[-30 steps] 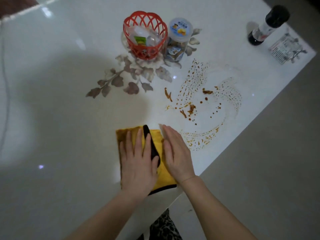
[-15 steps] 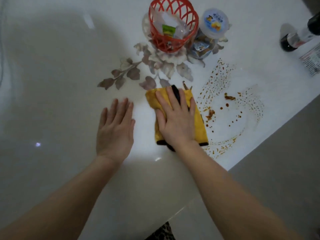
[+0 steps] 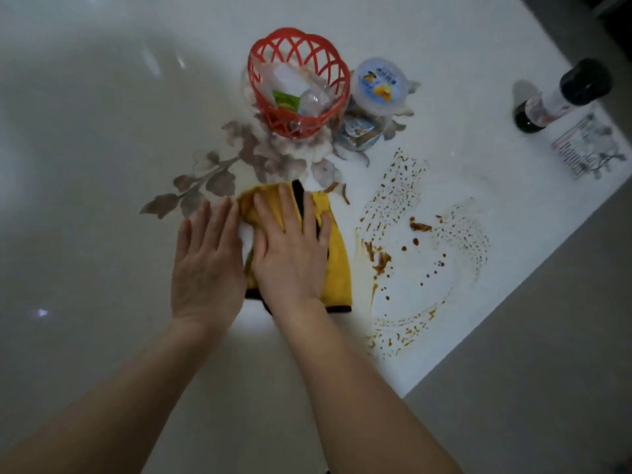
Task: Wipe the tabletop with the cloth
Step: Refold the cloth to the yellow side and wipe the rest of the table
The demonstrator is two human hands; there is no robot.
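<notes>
A yellow cloth [image 3: 337,265] with a black trim lies flat on the glossy white tabletop [image 3: 102,131], just below the printed flower pattern. My right hand [image 3: 290,254] presses flat on top of it, fingers spread. My left hand [image 3: 205,265] rests flat on the table right beside the cloth, its fingertips at the cloth's left edge. Brown sauce smears and droplets [image 3: 410,234] cover the table to the right of the cloth, starting at its right edge.
A red plastic basket [image 3: 251,63] with small items stands behind the cloth, a clear lidded jar [image 3: 379,85] to its right. A dark bottle [image 3: 561,97] stands at the far right near a printed mark [image 3: 584,148]. The table's edge runs diagonally at the right.
The cloth went from the near edge up to the flower print, now under my right hand alone. My left hand came off it, then slid right against its left edge.
</notes>
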